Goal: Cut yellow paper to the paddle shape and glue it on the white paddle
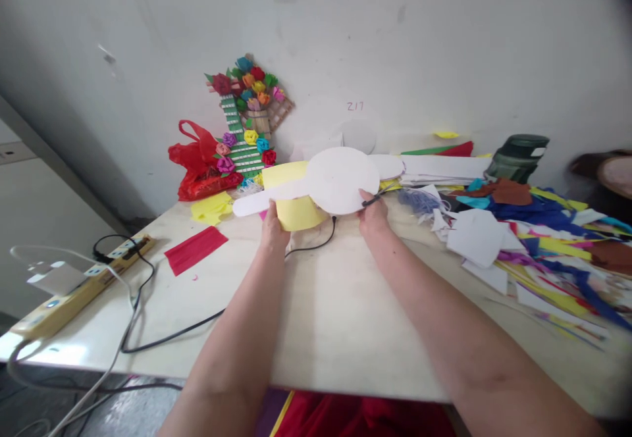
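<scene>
A yellow paper cylinder point(296, 212) stands near the far middle of the table, with a white cut-out shape point(336, 180), a round disc with long side flaps, lying over its top. My left hand point(274, 230) is closed against the cylinder's left side, just under the white left flap. My right hand point(374, 216) pinches the lower right edge of the white disc. A thin black cable point(316, 245) runs on the table between my hands, and a dark bit of it shows at my right fingers.
A pale wooden table point(326, 318) bears a red paper piece point(195, 249), a power strip point(79, 285) with cables at the left, a paper-flower craft point(247, 118) and red bag point(197, 170) by the wall, and heaps of coloured scraps point(543, 239) at the right. A dark green container point(518, 157) stands far right.
</scene>
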### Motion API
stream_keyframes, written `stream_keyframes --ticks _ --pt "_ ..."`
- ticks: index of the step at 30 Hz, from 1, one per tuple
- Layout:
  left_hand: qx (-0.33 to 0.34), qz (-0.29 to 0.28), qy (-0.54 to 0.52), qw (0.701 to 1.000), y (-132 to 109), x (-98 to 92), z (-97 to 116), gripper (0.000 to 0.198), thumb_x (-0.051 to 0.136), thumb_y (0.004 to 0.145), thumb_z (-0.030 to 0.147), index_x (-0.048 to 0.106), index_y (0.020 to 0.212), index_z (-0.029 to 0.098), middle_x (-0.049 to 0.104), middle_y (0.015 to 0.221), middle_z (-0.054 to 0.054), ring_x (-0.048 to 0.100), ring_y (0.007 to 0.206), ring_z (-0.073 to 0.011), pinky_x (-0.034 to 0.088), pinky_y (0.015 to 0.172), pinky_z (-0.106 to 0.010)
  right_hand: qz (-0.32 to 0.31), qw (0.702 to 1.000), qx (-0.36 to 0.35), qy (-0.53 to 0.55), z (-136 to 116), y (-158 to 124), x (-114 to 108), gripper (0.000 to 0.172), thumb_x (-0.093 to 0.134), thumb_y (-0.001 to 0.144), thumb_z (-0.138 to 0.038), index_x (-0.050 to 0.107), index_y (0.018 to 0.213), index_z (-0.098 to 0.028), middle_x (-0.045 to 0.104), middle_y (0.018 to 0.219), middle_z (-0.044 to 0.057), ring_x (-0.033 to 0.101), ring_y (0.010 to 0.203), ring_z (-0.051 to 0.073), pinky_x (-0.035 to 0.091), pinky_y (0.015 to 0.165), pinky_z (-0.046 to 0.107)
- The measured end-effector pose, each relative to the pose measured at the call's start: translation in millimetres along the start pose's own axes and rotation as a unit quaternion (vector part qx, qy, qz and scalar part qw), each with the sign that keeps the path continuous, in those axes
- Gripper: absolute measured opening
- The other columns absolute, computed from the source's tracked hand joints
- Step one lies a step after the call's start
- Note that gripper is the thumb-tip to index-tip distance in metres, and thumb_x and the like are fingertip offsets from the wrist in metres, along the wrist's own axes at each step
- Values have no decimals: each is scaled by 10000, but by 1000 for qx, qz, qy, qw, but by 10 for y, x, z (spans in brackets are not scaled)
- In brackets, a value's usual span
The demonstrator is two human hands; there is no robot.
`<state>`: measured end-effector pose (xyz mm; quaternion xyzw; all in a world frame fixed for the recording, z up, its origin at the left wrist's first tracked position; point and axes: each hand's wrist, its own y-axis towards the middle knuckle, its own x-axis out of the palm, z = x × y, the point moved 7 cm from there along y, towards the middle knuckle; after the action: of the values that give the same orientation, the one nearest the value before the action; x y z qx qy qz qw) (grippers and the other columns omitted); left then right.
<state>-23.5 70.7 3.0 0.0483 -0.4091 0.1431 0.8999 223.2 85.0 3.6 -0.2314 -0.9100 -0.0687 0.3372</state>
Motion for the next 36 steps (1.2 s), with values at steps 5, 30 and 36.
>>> stream_keyframes --ticks 5,30,36 --pt "-16 -22 11 1000 -65 73 -67 345 505 819 418 618 1017 159 695 869 -61 645 860 -199 496 810 -322 36 999 0 -15 11 38 -72 248 652 547 -187 511 750 -193 551 565 -64 428 393 61 252 289 171" --pt "-95 -287 150 941 -316 368 -304 396 704 594 204 653 981 143 671 979 -117 595 979 -275 441 842 -354 -17 999 13 28 65 91 -48 325 658 503 -142 560 810 -182 623 632 -40 540 492 103 370 350 184" --pt "-112 -209 211 948 -179 194 -320 394 645 614 201 653 1003 133 689 875 -116 643 825 -275 478 772 -378 -13 999 15 27 71 88 -43 312 652 507 -124 559 799 -182 627 646 -41 544 498 98 355 339 173"
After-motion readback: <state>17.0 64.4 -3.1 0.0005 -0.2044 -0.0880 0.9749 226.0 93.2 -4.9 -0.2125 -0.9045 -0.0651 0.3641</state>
